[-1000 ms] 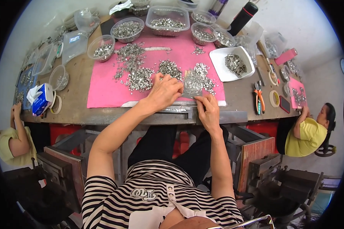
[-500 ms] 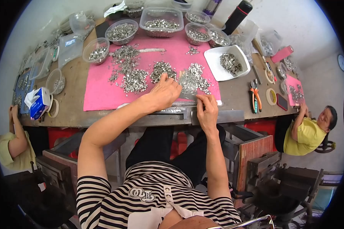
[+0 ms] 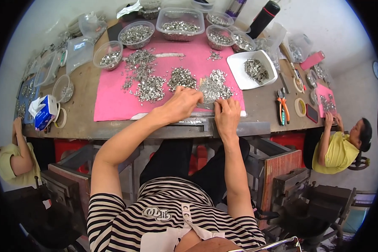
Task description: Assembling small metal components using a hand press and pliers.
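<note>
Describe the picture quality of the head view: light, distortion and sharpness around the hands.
Head view: even, soft daylight with only faint shadows; the fisheye bends the table edge and leaves black corners; the left hand and right hand on the pink mat look fairly sharp; the small metal parts glint and merge into heaps, too fine to tell apart; the white tray is bright but not blown out.
</note>
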Demonstrator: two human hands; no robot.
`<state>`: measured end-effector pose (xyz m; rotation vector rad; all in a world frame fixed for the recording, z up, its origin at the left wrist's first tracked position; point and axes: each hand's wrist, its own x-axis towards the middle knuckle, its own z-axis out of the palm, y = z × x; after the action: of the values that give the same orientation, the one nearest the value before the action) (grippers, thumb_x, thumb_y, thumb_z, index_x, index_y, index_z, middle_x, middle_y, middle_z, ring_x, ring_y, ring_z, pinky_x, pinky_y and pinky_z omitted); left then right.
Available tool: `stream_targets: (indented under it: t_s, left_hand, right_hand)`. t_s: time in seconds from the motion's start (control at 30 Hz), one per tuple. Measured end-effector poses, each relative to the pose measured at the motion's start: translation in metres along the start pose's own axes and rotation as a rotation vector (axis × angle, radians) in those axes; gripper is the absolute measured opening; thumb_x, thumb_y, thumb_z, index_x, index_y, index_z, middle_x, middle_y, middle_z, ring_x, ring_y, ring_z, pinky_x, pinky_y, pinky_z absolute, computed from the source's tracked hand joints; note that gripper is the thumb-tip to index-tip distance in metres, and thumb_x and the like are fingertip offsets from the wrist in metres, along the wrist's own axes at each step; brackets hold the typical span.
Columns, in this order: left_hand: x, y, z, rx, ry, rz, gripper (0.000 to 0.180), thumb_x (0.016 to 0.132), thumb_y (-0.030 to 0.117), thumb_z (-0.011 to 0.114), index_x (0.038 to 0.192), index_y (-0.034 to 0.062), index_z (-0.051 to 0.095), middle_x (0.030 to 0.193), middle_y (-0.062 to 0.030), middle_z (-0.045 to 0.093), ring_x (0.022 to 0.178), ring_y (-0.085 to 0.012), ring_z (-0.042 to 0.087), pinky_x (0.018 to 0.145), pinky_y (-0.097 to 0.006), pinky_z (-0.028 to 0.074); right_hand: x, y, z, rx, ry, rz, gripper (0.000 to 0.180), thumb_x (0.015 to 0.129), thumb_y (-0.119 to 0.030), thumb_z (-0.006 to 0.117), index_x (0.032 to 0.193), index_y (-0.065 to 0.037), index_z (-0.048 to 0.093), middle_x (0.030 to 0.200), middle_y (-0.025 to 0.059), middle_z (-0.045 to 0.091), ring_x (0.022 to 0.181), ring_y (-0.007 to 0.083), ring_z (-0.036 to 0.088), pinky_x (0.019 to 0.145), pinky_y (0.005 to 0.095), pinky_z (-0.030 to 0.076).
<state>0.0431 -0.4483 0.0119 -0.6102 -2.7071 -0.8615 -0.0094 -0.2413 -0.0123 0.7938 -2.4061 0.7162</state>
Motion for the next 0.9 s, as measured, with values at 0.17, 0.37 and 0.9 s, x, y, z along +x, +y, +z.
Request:
stream_targets:
  t_s: [0.17, 0.37, 0.9]
  left_hand:
    - [-0.012, 0.003, -0.017, -0.104, 0.079, -0.164, 0.012, 0.089, 0.009, 0.066, 0.099, 0.0112, 0.061, 0.092, -0.0048, 0.064, 0.096, -0.025, 0.062, 0.093, -0.045, 0.034]
    - [-0.002, 0.002, -0.004, 0.081, 0.007, -0.054, 0.012, 0.087, 0.018, 0.072, 0.093, 0.0118, 0.064, 0.093, -0.0027, 0.062, 0.098, -0.0222, 0.057, 0.093, -0.044, 0.033]
    - [0.013, 0.005, 0.004, 0.44, -0.209, 0.149, 0.019, 0.082, 0.011, 0.065, 0.095, -0.0027, 0.066, 0.095, -0.0192, 0.068, 0.095, -0.0331, 0.064, 0.09, -0.044, 0.04]
  right_hand:
    - [0.0, 0.002, -0.001, 0.07, -0.036, 0.041, 0.009, 0.083, -0.007, 0.074, 0.09, -0.007, 0.068, 0.088, 0.0091, 0.06, 0.088, 0.0306, 0.056, 0.079, 0.0433, 0.044]
    - [-0.004, -0.006, -0.009, 0.142, -0.036, -0.007, 0.011, 0.083, -0.002, 0.072, 0.091, -0.006, 0.065, 0.086, 0.0092, 0.06, 0.084, 0.0302, 0.057, 0.079, 0.0415, 0.044]
    - [-0.032, -0.045, -0.023, 0.75, -0.256, 0.163, 0.005, 0.093, -0.001, 0.063, 0.095, 0.001, 0.059, 0.095, 0.0139, 0.061, 0.087, 0.0296, 0.06, 0.08, 0.0366, 0.048]
